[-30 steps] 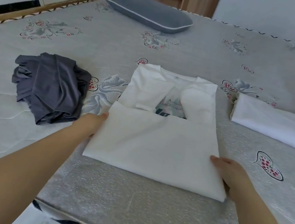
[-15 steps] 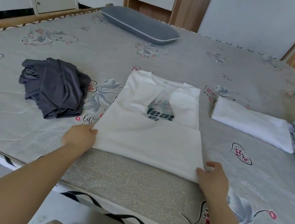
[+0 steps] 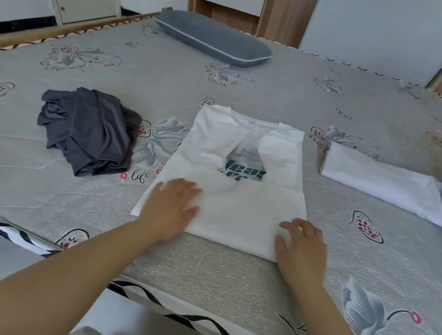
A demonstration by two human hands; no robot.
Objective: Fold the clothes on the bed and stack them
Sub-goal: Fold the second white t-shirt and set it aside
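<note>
While the white T-shirt point(image 3: 234, 199) is lying lengthwise straight ahead, I am pressing its near hem with left hand point(image 3: 172, 209) and right hand point(image 3: 302, 245) flat, grasping nothing, equally near

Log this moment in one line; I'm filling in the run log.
step: pressing folded white T-shirt flat | left hand: flat on shirt | right hand: on shirt's near right corner | unfolded: dark grey garment

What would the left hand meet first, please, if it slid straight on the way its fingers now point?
Probably the folded-in white sleeve of the white printed T-shirt under the left hand; beyond that, bare grey patterned mattress, though depth is hard to judge.
</note>
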